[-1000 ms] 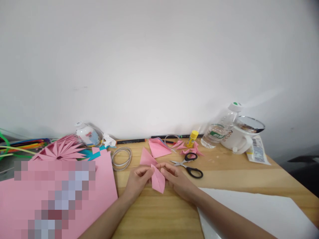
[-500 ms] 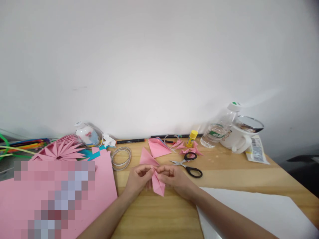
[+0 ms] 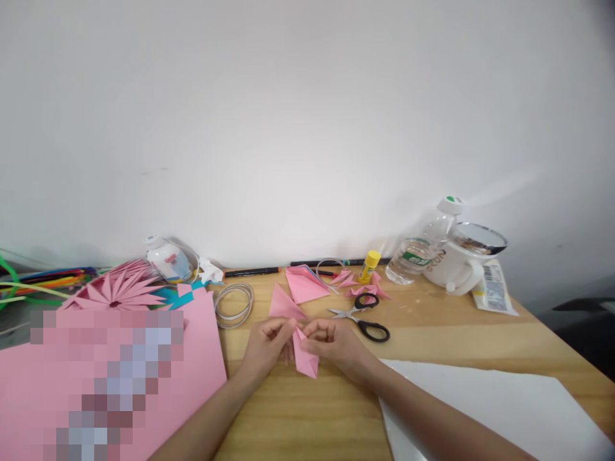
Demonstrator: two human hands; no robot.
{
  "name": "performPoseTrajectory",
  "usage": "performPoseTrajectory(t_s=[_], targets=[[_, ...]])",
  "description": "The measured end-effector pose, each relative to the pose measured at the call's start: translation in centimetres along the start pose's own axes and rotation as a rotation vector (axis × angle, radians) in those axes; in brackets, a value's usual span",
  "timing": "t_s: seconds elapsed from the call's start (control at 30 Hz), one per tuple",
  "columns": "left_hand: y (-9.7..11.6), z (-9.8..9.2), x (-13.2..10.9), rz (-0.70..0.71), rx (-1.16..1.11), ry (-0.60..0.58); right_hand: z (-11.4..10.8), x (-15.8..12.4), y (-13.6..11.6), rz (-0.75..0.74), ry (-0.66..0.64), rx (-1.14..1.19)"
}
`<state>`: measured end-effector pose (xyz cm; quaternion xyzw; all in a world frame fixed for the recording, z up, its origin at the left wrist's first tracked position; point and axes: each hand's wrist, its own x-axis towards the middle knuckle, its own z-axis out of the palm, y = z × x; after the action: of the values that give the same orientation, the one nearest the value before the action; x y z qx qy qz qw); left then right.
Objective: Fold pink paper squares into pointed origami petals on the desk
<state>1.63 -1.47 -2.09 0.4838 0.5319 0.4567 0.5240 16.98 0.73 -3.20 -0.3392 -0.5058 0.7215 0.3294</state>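
Note:
Between my two hands is a folded piece of pink paper (image 3: 305, 362), its creased lower end pointing toward me. My left hand (image 3: 270, 340) pinches its upper left tip between thumb and fingers. On the other side my right hand (image 3: 332, 342) grips the right edge, thumb on top. Fingers cover part of the upper folds. Just beyond the hands lie a pink paper triangle (image 3: 284, 303) and some pink square sheets (image 3: 307, 286). Black-handled scissors (image 3: 361, 316) rest partly spread to the right of my right hand.
A yellow glue stick (image 3: 369, 267) stands near small folded pink pieces (image 3: 369, 292). Behind right are a water bottle (image 3: 408, 259) and a white mug (image 3: 451, 269). Coiled tape (image 3: 234, 306), a pink board (image 3: 204, 358) and a pink paper fan (image 3: 118, 288) lie left; a white sheet (image 3: 490, 410) lies right.
My right thumb has shifted slightly left and up along the pink paper, and its upper fold looks a little flatter. The other things stay where they were.

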Motion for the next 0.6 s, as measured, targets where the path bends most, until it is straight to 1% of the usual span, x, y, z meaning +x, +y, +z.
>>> performPoseTrajectory(t_s=[0.27,0.43,0.6], targets=[[-0.09,-0.14,0.05,-0.001,0.011,-0.023,0.13,-0.10,-0.17,-0.008,-0.055,0.009],[-0.45,-0.19,0.07,-0.033,0.004,0.005,-0.01,-0.04,-0.09,-0.014,-0.089,0.030],[-0.47,-0.15,0.08,-0.013,0.000,0.013,-0.10,-0.07,0.02,-0.014,-0.069,0.021]])
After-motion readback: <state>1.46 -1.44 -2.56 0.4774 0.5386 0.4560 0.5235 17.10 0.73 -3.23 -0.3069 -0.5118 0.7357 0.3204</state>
